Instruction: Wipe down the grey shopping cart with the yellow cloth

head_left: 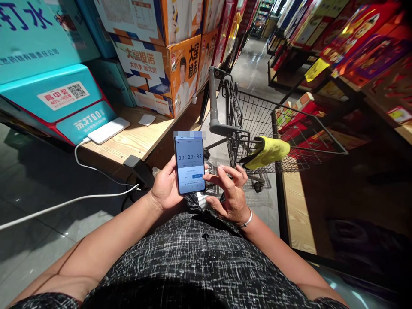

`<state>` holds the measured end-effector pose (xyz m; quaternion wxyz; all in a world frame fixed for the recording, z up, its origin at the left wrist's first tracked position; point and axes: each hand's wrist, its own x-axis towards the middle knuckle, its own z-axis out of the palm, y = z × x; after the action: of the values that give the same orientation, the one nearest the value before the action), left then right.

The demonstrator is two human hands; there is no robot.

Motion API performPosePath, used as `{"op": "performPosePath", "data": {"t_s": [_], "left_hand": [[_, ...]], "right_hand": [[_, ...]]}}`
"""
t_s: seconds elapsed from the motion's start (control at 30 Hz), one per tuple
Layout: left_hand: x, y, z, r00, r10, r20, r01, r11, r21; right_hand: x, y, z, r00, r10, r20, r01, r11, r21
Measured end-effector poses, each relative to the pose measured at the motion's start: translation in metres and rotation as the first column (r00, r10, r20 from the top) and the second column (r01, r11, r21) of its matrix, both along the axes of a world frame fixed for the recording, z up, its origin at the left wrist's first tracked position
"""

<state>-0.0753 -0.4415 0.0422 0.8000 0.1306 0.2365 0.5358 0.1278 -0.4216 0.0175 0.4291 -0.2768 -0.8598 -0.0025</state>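
Observation:
A smartphone (189,165) stands upright in front of my body, its lit screen showing a timer at 00:20:32 and a pop-up with a blue button. My left hand (166,184) is wrapped around the phone's left side and lower back. On the other side, my right hand (230,191) has its fingers apart, with the index fingertip at the screen's right edge beside the blue button. Whether that fingertip touches the glass I cannot tell. A white band (247,219) circles my right wrist.
A shopping cart (222,103) stands ahead, a yellow cloth (270,152) draped on its basket. Drink cartons (182,73) are stacked on a wooden shelf (144,139) at left, where a white power bank (109,130) lies with its cable (77,199). Shelves with red packages (350,34) line the right.

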Motion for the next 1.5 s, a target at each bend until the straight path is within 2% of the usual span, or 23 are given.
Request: {"op": "performPosePath", "data": {"t_s": [0.6, 1.03, 1.5], "left_hand": [[-0.0026, 0.0030, -0.0019, 1.000, 0.002, -0.006, -0.002, 1.000, -0.011], [-0.0012, 0.0051, -0.0032, 1.000, -0.011, 0.011, 0.011, 1.000, -0.017], [0.0004, 0.0051, -0.0001, 1.000, -0.015, 0.015, 0.016, 0.999, -0.040]], "right_hand": [[-0.0004, 0.0025, -0.0031, 1.000, 0.001, 0.010, -0.001, 1.000, -0.025], [0.0030, 0.0032, -0.0086, 0.997, -0.025, 0.078, 0.029, 0.998, -0.051], [0.0024, 0.0036, -0.0084, 0.999, 0.007, 0.035, -0.006, 0.999, -0.044]]}}
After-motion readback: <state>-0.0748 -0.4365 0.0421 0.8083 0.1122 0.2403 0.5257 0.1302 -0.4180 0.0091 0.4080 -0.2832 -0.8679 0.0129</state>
